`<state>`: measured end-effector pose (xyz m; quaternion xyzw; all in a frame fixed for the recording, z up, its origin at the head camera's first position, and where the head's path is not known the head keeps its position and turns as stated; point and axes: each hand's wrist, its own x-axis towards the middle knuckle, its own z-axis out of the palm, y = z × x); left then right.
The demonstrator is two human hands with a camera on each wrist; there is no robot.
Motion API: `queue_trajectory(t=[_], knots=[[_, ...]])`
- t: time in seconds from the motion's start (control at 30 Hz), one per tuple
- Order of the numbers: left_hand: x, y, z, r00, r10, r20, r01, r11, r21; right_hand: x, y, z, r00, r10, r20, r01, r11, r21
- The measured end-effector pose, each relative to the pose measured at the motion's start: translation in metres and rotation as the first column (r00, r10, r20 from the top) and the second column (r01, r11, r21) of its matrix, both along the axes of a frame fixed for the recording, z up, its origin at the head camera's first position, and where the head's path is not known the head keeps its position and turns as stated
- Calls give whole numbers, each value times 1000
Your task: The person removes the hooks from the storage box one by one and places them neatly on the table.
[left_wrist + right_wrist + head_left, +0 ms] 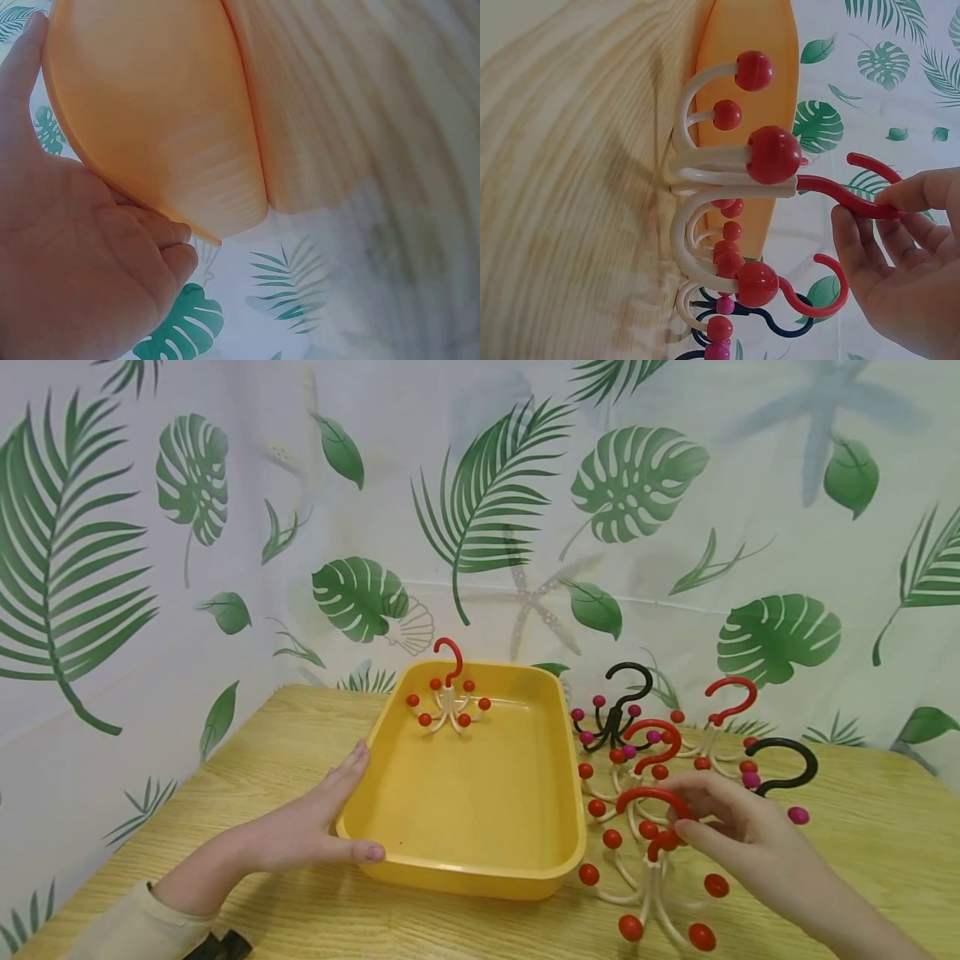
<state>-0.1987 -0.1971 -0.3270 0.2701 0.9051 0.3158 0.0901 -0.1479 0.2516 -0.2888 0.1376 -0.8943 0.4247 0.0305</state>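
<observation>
A rotating hook hanger has cream arms tipped with red balls and a red top hook. My right hand pinches that red hook between thumb and fingers, with the hanger upright at the tabletop's near right. On the left, my left hand rests against a yellow tray, its fingers along the left side and its thumb at the front corner. Both fingers and thumb are spread at the tray's edge in the left wrist view. One red-and-cream hanger stands inside the tray at the back left.
Right of the tray stand more red-and-cream hangers, close together. Among them are a black hanger with pink balls and another black hook, partly behind my right hand. A leaf-print cloth hangs behind the wooden table.
</observation>
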Motion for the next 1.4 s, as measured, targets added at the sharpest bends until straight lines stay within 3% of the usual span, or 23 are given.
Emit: queue_trajectory(t=[0.23, 0.63, 0.93, 1.13, 1.4], knots=[[0, 0, 0, 1000, 7, 19, -7, 1000, -6, -2, 5, -1, 1000, 30, -4, -29, 999, 26], [-1, -2, -2, 1000, 8, 10, -8, 1000, -9, -1, 13, -4, 991, 117, 67, -114, 992, -57], [-2, -2, -4, 1000, 10, -1, -10, 1000, -19, 2, 12, -4, 991, 107, 77, -108, 994, 5], [-2, -1, -3, 1000, 0, -12, 0, 1000, -20, 3, 10, 0, 997, 80, -23, -77, 990, 120], [-2, -1, -2, 1000, -9, -16, 9, 1000, -7, 5, -1, 19, 993, 85, -79, -78, 993, 86]])
